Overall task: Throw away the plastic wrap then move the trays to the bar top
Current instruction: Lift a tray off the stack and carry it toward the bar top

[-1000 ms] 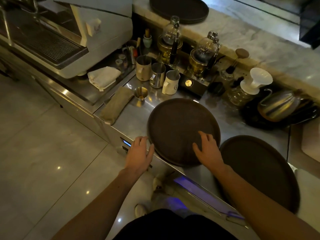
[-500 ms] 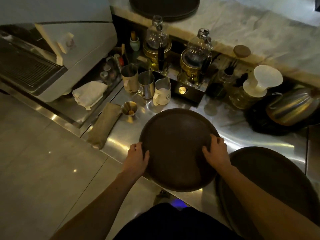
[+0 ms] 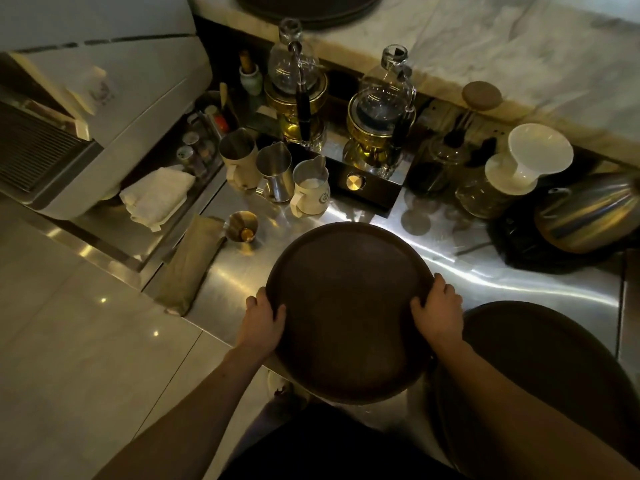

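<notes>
White folded cloth (image 3: 157,199) lies crumpled on the steel ledge at far left; an olive rolled towel (image 3: 194,263) is laid along the counter edge. A small brass-toned jigger (image 3: 241,227) stands just beside it. Three pitchers (image 3: 275,176) are lined up behind: one cream-coated, one bare steel, one white with a round emblem, unreadable. The round dark-brown tray (image 3: 349,306), matte, raised rim, is gripped at both sides over the brushed steel counter (image 3: 502,271), near edge overhanging it. Left hand (image 3: 265,322) is clenched on the left rim, thumb on top; right hand (image 3: 437,311) is clamped on the right rim likewise. Two glass siphon brewers (image 3: 381,109) on gold bases are set behind. A second matching tray (image 3: 554,375) rests at right, near the first. White ceramic dripper (image 3: 535,155) sits on a glass carafe; a steel kettle (image 3: 588,216) follows. More dark trays (image 3: 308,8) are stacked on the marble bar top (image 3: 502,46). No legible text.
</notes>
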The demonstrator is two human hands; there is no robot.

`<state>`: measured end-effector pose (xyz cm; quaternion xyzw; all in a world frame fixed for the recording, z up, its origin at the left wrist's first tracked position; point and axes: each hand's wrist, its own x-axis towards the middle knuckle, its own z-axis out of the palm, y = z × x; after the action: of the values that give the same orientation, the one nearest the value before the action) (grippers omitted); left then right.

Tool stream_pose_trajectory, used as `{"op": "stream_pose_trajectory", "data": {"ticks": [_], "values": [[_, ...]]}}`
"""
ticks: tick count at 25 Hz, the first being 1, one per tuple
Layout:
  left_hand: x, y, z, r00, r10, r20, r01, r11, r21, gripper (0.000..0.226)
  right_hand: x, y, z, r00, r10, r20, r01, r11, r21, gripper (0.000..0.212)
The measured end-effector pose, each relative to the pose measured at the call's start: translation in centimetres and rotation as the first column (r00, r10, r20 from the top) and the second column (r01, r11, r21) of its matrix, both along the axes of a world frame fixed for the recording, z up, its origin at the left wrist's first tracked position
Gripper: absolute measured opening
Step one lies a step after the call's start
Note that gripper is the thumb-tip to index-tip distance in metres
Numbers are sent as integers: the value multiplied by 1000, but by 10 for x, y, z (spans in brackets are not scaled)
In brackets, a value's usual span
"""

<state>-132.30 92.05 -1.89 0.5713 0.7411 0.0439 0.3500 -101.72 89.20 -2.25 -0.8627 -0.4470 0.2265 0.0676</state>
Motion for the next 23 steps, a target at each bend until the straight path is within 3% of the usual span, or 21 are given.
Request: {"op": "stream_pose_trajectory", "data": {"ticks": [4, 11, 15, 23], "values": [[-2, 3, 0, 999, 45, 18, -45, 999, 4, 47, 1, 6, -4, 993, -69, -99, 71, 997, 10, 49], [-29, 0, 21, 992, 117, 39, -123, 973, 193, 45, -21, -4, 10, 986, -67, -150, 92, 981, 169, 47], [-39, -2, 33, 994, 60, 87, -79, 966, 245, 47, -31, -24, 27, 988, -83, -132, 113, 966, 233, 44], [-38, -11, 49, 970, -165, 180, 86, 921, 380, 40, -55, -101, 67, 946, -294, -135, 322, 890, 323, 44]]}}
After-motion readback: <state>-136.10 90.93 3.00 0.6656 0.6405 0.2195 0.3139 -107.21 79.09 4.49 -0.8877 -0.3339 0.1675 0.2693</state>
